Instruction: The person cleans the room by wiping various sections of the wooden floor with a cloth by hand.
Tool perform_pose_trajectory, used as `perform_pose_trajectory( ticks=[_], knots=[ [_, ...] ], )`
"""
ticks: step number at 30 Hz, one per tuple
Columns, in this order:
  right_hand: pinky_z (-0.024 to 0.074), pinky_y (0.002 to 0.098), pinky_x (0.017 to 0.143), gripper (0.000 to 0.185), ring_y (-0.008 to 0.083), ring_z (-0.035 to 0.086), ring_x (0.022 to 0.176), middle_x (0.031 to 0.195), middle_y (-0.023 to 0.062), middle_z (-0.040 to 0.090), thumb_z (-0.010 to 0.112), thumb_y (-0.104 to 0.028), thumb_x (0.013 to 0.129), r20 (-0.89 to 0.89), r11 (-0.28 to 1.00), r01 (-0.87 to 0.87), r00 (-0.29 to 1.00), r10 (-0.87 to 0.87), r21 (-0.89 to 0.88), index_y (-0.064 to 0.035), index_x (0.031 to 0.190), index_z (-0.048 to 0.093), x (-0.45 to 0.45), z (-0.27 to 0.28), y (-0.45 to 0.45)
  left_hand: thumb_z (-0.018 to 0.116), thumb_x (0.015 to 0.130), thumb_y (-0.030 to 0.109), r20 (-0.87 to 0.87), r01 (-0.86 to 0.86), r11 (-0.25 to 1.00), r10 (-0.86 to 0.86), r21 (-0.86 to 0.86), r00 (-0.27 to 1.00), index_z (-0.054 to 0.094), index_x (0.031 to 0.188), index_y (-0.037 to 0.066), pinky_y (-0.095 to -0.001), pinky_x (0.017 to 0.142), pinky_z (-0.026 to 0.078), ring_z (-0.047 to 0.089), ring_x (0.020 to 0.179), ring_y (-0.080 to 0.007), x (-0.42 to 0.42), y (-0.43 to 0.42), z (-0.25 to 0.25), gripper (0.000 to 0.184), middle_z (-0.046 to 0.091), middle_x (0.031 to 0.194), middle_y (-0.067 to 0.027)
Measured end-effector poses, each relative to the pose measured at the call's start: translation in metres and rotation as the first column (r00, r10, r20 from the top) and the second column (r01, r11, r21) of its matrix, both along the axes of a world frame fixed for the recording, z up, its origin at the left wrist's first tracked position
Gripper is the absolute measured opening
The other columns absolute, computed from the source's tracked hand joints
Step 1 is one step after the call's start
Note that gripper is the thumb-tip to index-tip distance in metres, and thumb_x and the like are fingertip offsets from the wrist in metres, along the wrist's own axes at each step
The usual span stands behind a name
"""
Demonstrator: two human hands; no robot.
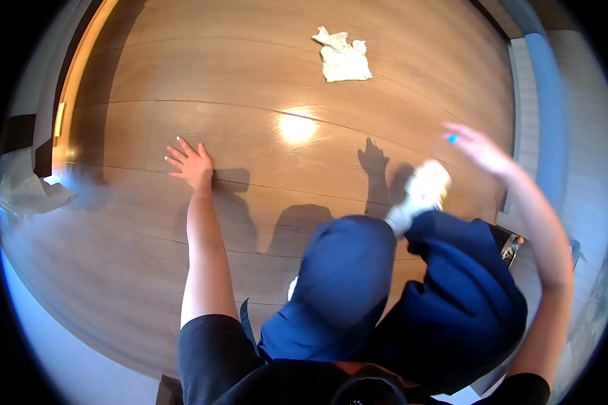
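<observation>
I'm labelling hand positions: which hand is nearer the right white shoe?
Right. The right hand is close by, ahead and to the right of the white shoe; the left hand is spread on the floor, far to the shoe's left.

The left hand (194, 167) spreads on the floor (223, 74); the blurred right hand (481, 150) seems raised; a crumpled cloth (346, 59) lies ahead.

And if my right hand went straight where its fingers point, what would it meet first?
Probably the cloth on the floor, though your right hand looks raised, so it might pass above.
</observation>
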State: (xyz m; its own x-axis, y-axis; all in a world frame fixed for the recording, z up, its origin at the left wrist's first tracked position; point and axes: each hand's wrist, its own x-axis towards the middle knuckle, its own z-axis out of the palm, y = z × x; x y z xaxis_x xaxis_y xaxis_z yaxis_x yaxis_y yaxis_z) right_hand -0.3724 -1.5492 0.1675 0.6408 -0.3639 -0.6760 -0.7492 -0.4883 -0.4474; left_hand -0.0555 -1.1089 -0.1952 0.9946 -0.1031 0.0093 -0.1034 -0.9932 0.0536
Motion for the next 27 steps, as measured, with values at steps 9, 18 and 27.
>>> perform_pose_trajectory(
  ticks=[9, 18, 27],
  knots=[
    [0.0422, 0.0336, 0.096, 0.041, 0.0241, 0.055, 0.113, 0.121, 0.015, 0.059, 0.053, -0.027, 0.092, 0.129, 0.946, 0.033, 0.992, 0.009, -0.322, -0.0046, 0.126, 0.051, -0.012, -0.077, -0.124, 0.035, 0.077, 0.078, -0.632, -0.11, 0.994, 0.078, -0.012, 0.771, -0.01, 0.147, 0.024, -0.0668, 0.104, 0.0, -0.015, 0.139, -0.0386, 0.043, 0.003, 0.037, 0.1, -0.022, 0.151, -0.0138],
    [0.0468, 0.0397, 0.088, 0.039, 0.0334, 0.061, 0.1, 0.105, 0.0179, 0.064, 0.055, -0.027, 0.086, 0.587, 0.729, 0.47, 0.802, -0.116, -0.498, -0.0066, 0.119, 0.057, 0.122, -0.322, -0.164, 0.039, 0.078, 0.077, -0.67, 0.001, 0.881, 0.359, 0.472, 0.65, -0.012, 0.147, 0.02, -0.058, 0.109, 0.006, -0.007, 0.14, -0.0398, 0.052, -0.035, 0.051, 0.103, -0.015, 0.152, -0.0173],
    [0.0091, 0.0611, 0.108, 0.063, 0.0388, 0.007, 0.14, 0.151, 0.02, 0.014, 0.035, -0.039, 0.091, 0.356, 0.382, 0.675, 0.689, -0.631, -0.631, -0.0091, 0.145, 0.023, 0.289, -0.366, -0.208, 0.065, 0.079, 0.026, -0.155, 0.9, 0.228, -0.971, -0.371, 0.182, 0.05, 0.126, 0.013, -0.0486, 0.106, 0.031, 0.033, 0.13, -0.0338, 0.002, -0.362, 0.113, 0.051, 0.037, 0.14, -0.0134]
  ],
)
